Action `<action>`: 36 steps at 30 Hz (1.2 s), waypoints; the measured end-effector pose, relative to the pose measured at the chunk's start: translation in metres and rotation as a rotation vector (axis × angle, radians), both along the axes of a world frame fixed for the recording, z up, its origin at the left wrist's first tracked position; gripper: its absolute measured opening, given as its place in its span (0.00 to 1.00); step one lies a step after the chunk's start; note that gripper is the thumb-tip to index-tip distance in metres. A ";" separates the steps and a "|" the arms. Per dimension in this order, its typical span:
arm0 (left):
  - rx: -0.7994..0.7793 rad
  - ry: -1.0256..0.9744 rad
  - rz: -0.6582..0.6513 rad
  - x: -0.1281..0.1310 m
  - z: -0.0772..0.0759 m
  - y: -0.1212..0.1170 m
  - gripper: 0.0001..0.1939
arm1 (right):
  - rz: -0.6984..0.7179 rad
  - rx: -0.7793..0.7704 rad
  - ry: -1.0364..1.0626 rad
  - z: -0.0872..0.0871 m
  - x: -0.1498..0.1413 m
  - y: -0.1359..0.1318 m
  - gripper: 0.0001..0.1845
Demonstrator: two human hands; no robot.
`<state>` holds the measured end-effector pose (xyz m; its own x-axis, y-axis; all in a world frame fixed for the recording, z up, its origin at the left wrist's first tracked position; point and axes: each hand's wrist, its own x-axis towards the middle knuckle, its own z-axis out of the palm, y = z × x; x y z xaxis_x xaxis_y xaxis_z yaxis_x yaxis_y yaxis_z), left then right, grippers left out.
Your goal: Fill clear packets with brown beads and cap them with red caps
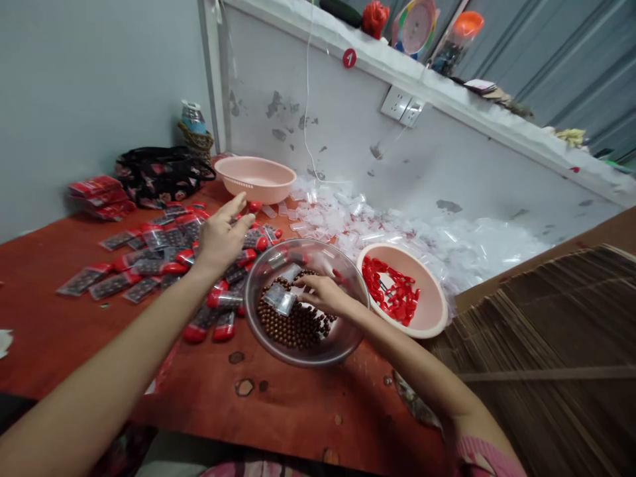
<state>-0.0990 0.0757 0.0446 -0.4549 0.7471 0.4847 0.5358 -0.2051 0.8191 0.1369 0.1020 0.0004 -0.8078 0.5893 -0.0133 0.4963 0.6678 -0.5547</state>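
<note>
A careless knock could tip the steel bowl (345, 334) and scatter beads (293, 324) across the worktop (74, 344). The right hand (325, 295) curls inside the bowl over the beads, touching small clear bags (281, 295), grip unclear; the open left hand (223, 238) hovers just beside it, above red-capped packets (149, 265).

Beads (293, 324) in steel bowl (263, 278), basin (434, 298) R
</note>
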 end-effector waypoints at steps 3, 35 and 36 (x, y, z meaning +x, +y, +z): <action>-0.038 0.131 -0.022 0.001 -0.005 -0.016 0.21 | 0.346 0.383 -0.238 -0.007 -0.010 0.003 0.12; -0.098 0.195 -0.158 0.044 -0.079 -0.049 0.15 | 0.670 0.528 -0.349 -0.033 -0.041 0.002 0.10; -0.099 0.195 -0.158 0.043 -0.080 -0.049 0.15 | 0.674 0.469 -0.332 -0.032 -0.042 0.000 0.12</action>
<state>-0.0556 0.0269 -0.0355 -0.2343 0.8495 0.4727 0.6531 -0.2226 0.7238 0.0949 0.1017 -0.0318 -0.9827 -0.0068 -0.1850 0.0021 0.9989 -0.0475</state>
